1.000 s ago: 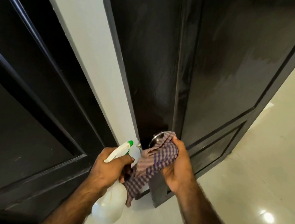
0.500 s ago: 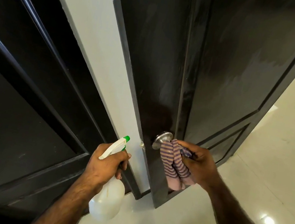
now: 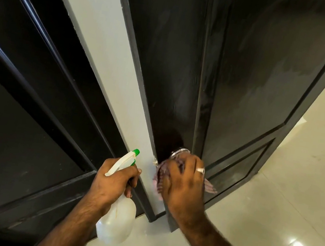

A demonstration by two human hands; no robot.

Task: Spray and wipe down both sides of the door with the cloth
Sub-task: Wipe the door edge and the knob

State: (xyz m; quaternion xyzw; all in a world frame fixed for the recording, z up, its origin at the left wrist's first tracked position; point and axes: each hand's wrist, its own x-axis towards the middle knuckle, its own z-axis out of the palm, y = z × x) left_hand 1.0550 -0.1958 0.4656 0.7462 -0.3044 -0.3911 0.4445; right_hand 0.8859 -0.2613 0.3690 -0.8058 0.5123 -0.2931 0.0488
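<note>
Right hand (image 3: 184, 186) wrapped over the striped cloth (image 3: 159, 178), fingers curled, pressing it against the round metal door knob (image 3: 179, 152) on the edge stile of the dark panelled door (image 3: 252, 78). Left hand (image 3: 113, 181) closed around the neck of the white spray bottle (image 3: 116, 221), green nozzle tip up, held just beside the pale door frame (image 3: 108, 52), apart from the door. Best done by twisting the cloth fully around the knob, then working outward over the stile; streaky haze on the upper panel likely calling for overlapping passes; bottle best kept off the wiped surface
</note>
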